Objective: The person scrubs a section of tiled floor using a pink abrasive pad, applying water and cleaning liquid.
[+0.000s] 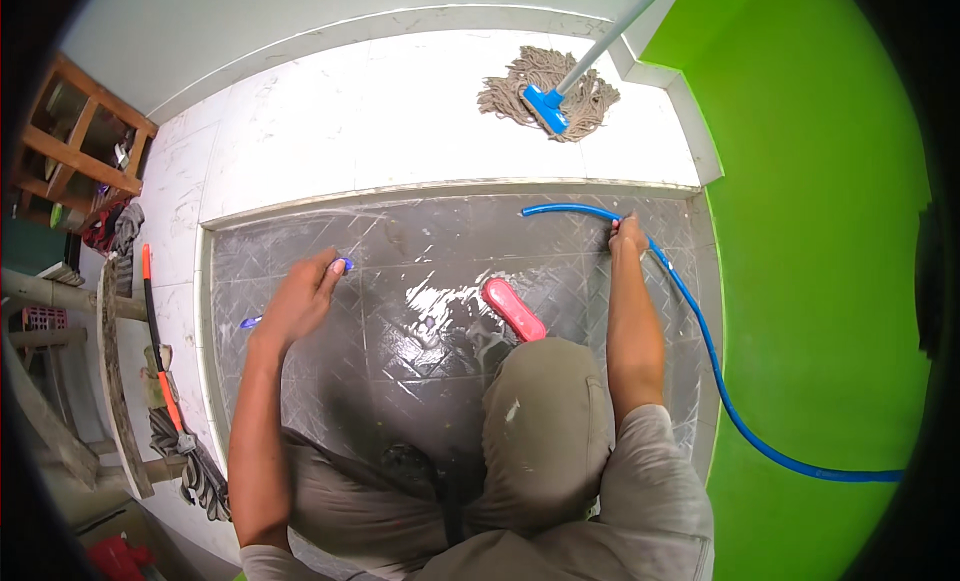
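My right hand [628, 235] is closed around a blue hose [697, 316] near its free end, which points left above the wet grey tiled floor [420, 251]. The fingers of my left hand [305, 293] are closed around a small blue-purple object [346, 265], mostly hidden in the grip. A blue piece [250, 323] shows on the other side of that hand; I cannot tell if it is the same object. Between my hands, in front of my knee, a pink scrub brush [513, 309] lies on the wet tiles, its bristles out of sight.
A string mop [548, 106] with a blue head rests on the white tiled ledge [400, 111] ahead. At left are an orange-and-black long-handled tool [160, 331], a wooden ladder-like frame [115, 371] and a wooden shelf [80, 151]. A green wall [820, 231] borders the right.
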### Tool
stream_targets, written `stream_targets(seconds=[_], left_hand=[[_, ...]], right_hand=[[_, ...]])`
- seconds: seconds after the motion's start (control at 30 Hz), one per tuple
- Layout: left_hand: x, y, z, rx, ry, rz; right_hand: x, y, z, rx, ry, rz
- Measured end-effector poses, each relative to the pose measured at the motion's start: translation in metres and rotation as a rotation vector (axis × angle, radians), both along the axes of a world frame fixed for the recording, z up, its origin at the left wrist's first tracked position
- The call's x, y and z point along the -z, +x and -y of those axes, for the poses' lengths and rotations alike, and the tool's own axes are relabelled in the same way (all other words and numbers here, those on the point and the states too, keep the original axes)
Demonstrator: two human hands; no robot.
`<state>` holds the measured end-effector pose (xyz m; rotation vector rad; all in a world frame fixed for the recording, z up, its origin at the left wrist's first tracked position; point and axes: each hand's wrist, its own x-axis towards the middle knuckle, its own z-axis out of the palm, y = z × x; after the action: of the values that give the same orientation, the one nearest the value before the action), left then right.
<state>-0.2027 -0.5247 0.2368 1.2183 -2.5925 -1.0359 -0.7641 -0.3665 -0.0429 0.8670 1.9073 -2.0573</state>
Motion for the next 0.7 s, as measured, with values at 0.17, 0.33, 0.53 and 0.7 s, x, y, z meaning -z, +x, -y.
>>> stream_targets(seconds=[0.17,0.33,0.53,0.7], left_hand=[[0.01,-0.005,0.007,0.029,-0.008,0.061],[0.029,0.001,0.006,0.013,0.023,0.083],[0.029,-0.003,0.006,-0.007,0.062,0.093],[0.033,0.006,0.018,0.03,-0.004,0.151]], right_hand=[[-0.071,-0.028,0.029,-0.04,0.021,-0.405],[-0.13,-0.116,0.069,-0.103,0.479,-0.637],[-0.156,-0.158,0.091,-0.709,0.062,-0.318],[-0.11,0.079,0.045,-1.427,0.555,-0.647]])
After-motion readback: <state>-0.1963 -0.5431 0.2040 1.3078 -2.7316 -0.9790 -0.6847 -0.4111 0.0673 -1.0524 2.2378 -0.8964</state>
